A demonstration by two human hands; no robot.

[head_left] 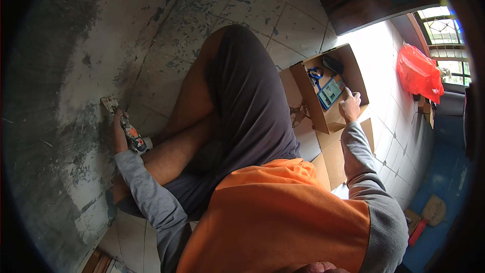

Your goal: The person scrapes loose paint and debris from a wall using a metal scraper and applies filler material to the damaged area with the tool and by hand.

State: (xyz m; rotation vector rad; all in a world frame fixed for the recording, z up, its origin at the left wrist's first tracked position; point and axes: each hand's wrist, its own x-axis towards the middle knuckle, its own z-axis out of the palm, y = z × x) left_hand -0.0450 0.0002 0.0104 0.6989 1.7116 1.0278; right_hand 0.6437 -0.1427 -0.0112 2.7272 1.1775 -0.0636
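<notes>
My left hand (119,130) clamps the scraper (133,135) — I'd hold it still. At right, I'd touch the phone (331,93) lightly — whether my right hand (350,106) grips it, I can't tell.

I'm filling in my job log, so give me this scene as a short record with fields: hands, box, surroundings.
Left hand: gripping a scraper, blade end toward the patchy wall
Right hand: reaching into the box, fingers at the phone; grip unclear
Box: open, brown cardboard; holds the phone, a blue-handled item and a dark item
Floor: pale tiles, dark flakes scattered
Near window: red plastic bag
</notes>
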